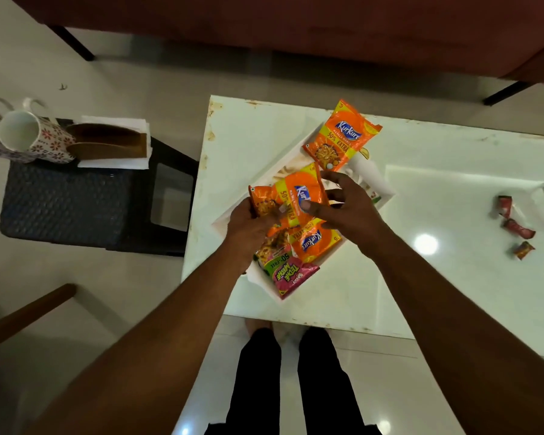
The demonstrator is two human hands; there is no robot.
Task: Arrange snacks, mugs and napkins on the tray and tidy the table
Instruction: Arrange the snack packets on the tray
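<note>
Both hands, left hand [252,221] and right hand [346,208], grip one orange snack packet [296,196] above the tray [283,161].

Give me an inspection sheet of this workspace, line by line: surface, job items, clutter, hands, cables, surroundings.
Surface: glossy white table, stained along its edges.
Job's things: white tray holding orange snack packets and a pink packet; another orange packet at its far end. Two floral mugs and a napkin holder sit on a dark stool, off the tray.
Clutter: small red wrappers on the table's right side.
Hands: left hand and right hand both grip one orange packet above the tray.
Cables: nothing seen.
Surroundings: tiled floor, reddish sofa, wooden chair arm.
</note>
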